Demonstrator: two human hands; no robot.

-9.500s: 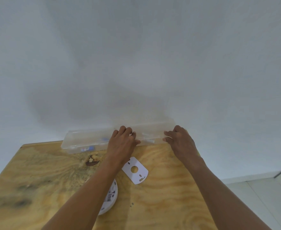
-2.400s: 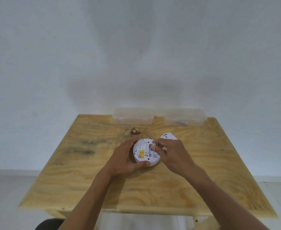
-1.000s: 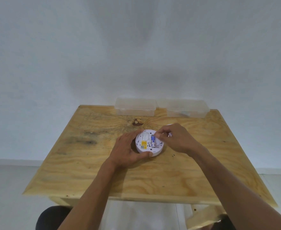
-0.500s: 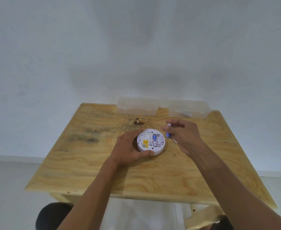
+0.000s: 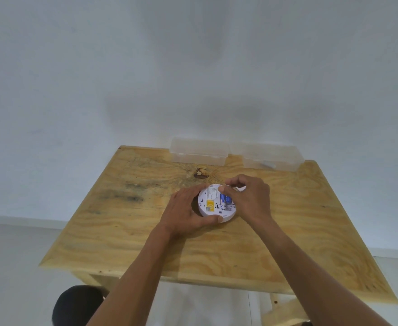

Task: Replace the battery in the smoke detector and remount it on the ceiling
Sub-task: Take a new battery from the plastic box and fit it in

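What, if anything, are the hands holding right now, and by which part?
The left hand grips the smoke detector by its rim; the right hand's hold cannot be told.

Bare room (white wall), plywood table.

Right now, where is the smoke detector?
In the head view the smoke detector lies back-up near the middle of the wooden table, cupped by the left hand, with the right hand at its far-right edge.
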